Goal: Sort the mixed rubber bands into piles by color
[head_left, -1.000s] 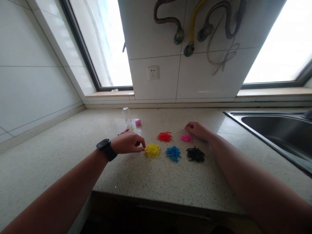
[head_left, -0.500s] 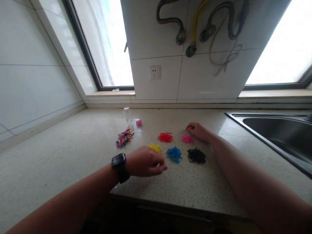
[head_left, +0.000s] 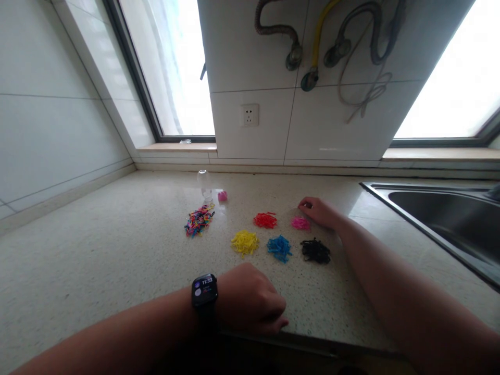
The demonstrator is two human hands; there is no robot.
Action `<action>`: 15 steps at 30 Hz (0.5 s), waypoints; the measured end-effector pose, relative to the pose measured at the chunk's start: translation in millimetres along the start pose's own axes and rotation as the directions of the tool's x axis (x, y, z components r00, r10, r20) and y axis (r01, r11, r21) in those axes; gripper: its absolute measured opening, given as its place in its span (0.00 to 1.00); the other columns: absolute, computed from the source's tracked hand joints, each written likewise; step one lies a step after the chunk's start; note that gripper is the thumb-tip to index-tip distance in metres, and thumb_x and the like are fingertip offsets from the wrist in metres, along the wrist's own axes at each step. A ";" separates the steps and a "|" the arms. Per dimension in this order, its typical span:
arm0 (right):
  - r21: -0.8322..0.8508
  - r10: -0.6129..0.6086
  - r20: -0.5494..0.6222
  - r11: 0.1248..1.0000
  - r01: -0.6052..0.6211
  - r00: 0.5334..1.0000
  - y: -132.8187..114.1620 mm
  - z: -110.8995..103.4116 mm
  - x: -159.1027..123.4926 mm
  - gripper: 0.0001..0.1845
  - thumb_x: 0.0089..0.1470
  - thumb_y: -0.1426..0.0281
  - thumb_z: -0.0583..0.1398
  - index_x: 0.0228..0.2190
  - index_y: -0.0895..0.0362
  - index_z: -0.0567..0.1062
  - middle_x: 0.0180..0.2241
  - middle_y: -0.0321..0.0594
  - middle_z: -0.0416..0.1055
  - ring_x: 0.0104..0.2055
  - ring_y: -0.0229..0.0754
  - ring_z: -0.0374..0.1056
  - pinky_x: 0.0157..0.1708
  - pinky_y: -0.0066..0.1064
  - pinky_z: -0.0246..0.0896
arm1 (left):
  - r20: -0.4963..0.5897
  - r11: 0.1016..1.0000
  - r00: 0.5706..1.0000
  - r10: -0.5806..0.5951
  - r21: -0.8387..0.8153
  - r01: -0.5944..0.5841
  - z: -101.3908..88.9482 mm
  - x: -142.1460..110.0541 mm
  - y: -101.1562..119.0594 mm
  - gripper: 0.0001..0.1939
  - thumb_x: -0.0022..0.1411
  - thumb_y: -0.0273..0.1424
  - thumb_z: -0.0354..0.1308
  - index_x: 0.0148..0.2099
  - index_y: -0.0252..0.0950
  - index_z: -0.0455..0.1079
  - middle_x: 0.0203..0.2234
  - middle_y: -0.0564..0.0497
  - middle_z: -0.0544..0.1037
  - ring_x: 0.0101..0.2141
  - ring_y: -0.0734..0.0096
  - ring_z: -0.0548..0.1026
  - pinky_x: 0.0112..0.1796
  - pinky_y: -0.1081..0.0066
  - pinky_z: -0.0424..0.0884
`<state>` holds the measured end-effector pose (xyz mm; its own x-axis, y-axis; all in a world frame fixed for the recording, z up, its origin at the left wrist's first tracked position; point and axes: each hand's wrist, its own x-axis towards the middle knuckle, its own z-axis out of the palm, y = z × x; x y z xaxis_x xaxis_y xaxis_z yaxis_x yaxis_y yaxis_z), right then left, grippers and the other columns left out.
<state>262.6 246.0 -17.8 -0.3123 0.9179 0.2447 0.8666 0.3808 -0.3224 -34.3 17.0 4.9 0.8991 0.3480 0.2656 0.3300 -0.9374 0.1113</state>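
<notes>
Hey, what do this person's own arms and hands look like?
The left hand and right hand are ungloved, and no sleeves show on the forearms. A black, round-cornered smartwatch sits on the left wrist, its lit display reading 11:32. The right wrist has nothing visible on it.

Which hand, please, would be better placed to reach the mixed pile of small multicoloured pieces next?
Probably the left hand: the mixed pile lies toward its side, while the right hand is farther right, beyond the red pile of small pieces.
</notes>
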 end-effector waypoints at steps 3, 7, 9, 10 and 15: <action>0.010 -0.011 -0.006 1.000 0.011 1.000 0.4 0.1 -0.1 0.14 0.57 0.61 0.57 0.38 0.52 0.80 0.36 0.41 0.79 0.35 0.44 0.73 0.36 0.31 0.64 | 0.006 1.000 1.000 0.000 0.005 0.000 -0.2 0.5 0.6 0.16 0.64 0.37 0.56 0.25 0.37 0.64 0.18 0.53 0.74 0.22 0.73 0.72 0.20 0.67 0.54; 0.010 -0.007 -0.007 1.000 0.007 1.000 1.4 0.7 0.1 0.13 0.57 0.60 0.58 0.38 0.52 0.80 0.35 0.41 0.79 0.35 0.44 0.73 0.36 0.31 0.64 | -0.005 1.000 1.000 -0.001 -0.002 0.001 -0.8 1.4 0.2 0.16 0.63 0.37 0.57 0.25 0.37 0.64 0.17 0.53 0.73 0.20 0.73 0.71 0.20 0.67 0.54; 0.006 -0.001 -0.009 1.000 0.001 1.000 1.5 0.7 0.1 0.13 0.57 0.60 0.58 0.38 0.51 0.80 0.35 0.41 0.79 0.35 0.44 0.72 0.35 0.31 0.64 | -0.008 1.000 1.000 0.005 -0.009 -0.005 -1.1 1.4 -0.2 0.16 0.63 0.37 0.57 0.25 0.37 0.64 0.17 0.53 0.73 0.20 0.73 0.71 0.20 0.67 0.54; 0.004 0.003 -0.011 1.000 -0.003 1.000 1.2 0.6 -0.1 0.13 0.57 0.60 0.58 0.38 0.51 0.80 0.35 0.41 0.79 0.34 0.44 0.72 0.34 0.31 0.64 | -0.009 1.000 1.000 0.006 -0.010 -0.006 -1.2 1.3 -0.3 0.16 0.63 0.37 0.57 0.25 0.37 0.64 0.17 0.53 0.73 0.20 0.73 0.71 0.20 0.67 0.54; -0.008 0.002 -0.005 1.000 -0.002 1.000 -2.2 -1.2 -1.3 0.13 0.57 0.61 0.57 0.38 0.51 0.80 0.35 0.41 0.80 0.35 0.43 0.72 0.35 0.30 0.63 | -0.008 1.000 1.000 0.000 0.000 0.000 -1.0 0.4 -0.3 0.16 0.63 0.37 0.57 0.25 0.37 0.64 0.18 0.54 0.73 0.21 0.73 0.71 0.21 0.68 0.54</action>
<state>261.6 243.8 -16.4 -0.3088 0.9181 0.2485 0.8705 0.3781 -0.3151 -34.3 17.4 5.9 0.8968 0.3483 0.2729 0.3302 -0.9373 0.1114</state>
